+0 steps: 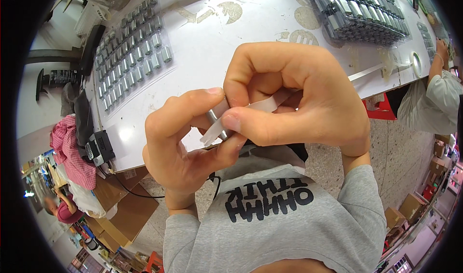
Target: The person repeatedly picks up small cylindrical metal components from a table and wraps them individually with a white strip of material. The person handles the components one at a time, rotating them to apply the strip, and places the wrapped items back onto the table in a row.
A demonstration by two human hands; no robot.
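Both hands are raised close to the camera, over the front edge of a white table [212, 51]. My left hand [185, 142] pinches a small silver metal cylinder [215, 114] between thumb and fingers. My right hand [294, 94] holds a strip of clear tape [263, 105] that runs across the cylinder, with the thumb pressing the tape's end [212, 134] onto it. Most of the cylinder is hidden by the fingers.
A clear tray of several silver cylinders [132, 56] lies on the table's left. A stacked tray of the same parts [359, 12] sits at the back right, near a tape roll [415, 63]. Another person's arm [441, 87] is at the right edge. Cardboard boxes [123, 208] stand below the table.
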